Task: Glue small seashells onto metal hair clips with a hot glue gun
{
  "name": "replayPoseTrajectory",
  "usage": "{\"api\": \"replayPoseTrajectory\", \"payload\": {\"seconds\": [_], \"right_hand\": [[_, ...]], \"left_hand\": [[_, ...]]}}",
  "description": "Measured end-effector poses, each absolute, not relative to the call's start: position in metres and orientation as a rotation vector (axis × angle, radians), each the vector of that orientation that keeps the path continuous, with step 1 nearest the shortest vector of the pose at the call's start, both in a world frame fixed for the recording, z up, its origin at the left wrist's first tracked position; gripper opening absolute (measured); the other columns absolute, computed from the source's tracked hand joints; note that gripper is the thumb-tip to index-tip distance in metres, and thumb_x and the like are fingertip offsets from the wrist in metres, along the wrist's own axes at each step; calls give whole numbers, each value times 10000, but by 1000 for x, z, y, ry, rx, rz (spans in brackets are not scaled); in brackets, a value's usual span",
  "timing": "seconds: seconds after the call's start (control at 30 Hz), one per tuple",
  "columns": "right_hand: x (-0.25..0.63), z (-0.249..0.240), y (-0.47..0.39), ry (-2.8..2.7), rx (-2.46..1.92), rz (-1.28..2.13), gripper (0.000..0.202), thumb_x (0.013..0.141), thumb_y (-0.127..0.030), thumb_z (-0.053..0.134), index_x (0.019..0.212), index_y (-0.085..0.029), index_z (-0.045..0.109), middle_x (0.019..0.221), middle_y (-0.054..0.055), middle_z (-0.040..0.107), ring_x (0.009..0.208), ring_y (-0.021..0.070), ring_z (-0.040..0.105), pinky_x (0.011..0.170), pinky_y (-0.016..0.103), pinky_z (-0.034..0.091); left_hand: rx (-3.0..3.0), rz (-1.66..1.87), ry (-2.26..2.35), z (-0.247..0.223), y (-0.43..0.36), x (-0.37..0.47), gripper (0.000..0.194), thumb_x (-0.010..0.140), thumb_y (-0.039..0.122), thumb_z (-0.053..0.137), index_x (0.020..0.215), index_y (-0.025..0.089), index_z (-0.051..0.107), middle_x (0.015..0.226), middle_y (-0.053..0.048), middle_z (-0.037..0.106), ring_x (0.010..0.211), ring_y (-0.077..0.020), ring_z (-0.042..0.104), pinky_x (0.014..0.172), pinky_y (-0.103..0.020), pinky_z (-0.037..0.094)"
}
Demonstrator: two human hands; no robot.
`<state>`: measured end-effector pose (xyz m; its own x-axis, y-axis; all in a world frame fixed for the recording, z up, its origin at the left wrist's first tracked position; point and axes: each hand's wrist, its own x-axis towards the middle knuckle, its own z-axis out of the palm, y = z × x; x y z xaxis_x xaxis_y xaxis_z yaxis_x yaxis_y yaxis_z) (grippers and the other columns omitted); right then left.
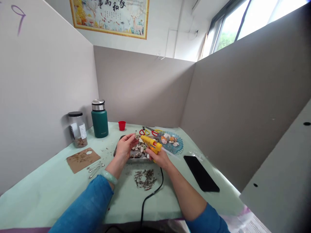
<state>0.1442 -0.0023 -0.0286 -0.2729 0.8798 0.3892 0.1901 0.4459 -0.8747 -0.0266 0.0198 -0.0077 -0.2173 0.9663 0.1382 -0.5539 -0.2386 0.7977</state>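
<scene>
My right hand [158,157] is wrapped round the handle of a yellow hot glue gun [152,143], whose nozzle points left. My left hand [125,147] pinches a small pale shell-like piece [137,137] right at the nozzle's tip; its exact kind is too small to make out. Beneath both hands is a metal tray [136,160] with several small shells [141,148] in it. A black cord [152,194] runs from the gun toward the table's front edge. Nearer to me lies a pile of small metal clips [145,180].
A blue glass plate [179,149] with shells stands right of the tray, scissors [154,131] behind. A black phone [201,173] lies at right. On the left are a green flask [99,123], a jar [78,129], cardboard [81,160] and safety pins [94,168]. A red cup [121,126] stands behind.
</scene>
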Motion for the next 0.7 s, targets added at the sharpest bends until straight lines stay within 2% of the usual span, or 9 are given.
{"api": "replayPoseTrajectory", "payload": {"seconds": [0.47,0.7], "right_hand": [[144,-26,-4,-1778,-980,807,323,778,-473,557,671,-168,559,483,-29,488,456,101,459,465,212,382],[144,-30,-1,-1839,-973,692,320,809,-467,527,679,-182,595,502,-16,501,508,122,478,493,224,376]], "left_hand": [[837,1703,791,-8,16,-25,354,556,251,810,812,113,607,730,-49,672,656,-158,655,673,-300,528],[855,1733,810,-8,16,-24,361,545,266,814,800,115,608,730,-48,668,655,-155,648,665,-302,528]]}}
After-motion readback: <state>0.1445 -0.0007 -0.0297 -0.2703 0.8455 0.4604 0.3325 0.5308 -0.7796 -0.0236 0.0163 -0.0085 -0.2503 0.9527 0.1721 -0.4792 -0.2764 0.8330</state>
